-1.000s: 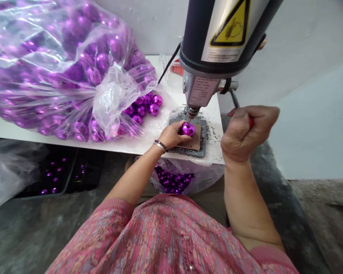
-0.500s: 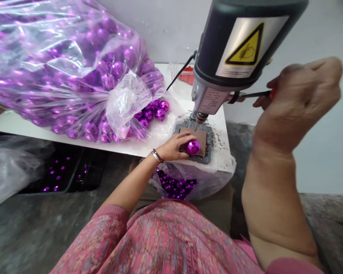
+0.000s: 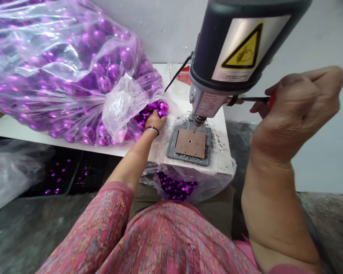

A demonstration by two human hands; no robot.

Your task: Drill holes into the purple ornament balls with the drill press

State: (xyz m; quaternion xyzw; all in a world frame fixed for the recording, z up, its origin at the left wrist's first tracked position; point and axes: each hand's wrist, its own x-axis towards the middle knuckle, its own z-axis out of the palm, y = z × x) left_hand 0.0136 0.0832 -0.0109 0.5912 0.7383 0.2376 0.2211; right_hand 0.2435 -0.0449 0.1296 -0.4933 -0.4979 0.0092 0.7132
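Observation:
My left hand [image 3: 156, 121], with bracelets at the wrist, is among loose shiny purple faceted balls [image 3: 144, 116] at the big bag's mouth. Its thumb and finger are closed about one purple ball [image 3: 162, 113]; the other fingertips are hidden. On the right, my right hand [image 3: 294, 102] is wrapped round the red-knobbed feed lever [image 3: 254, 99] of a bench drill press [image 3: 234, 49]. Below the thin drill bit [image 3: 194, 129] lies a brown square board [image 3: 191, 143] with a small hole in it, on the grey base [image 3: 171, 148]. No ball sits on the board.
A large clear plastic bag [image 3: 60, 72] full of purple balls covers the table's left side. Dark shavings [image 3: 215, 139] litter the white table [image 3: 158, 150]. An open bag of purple balls [image 3: 177, 186] hangs at the front edge. Dark crates [image 3: 60, 171] stand lower left.
My left hand has moved from the board, where it held a purple ball, left and back to the loose balls. That ball is gone from the board. My right hand stays on the lever.

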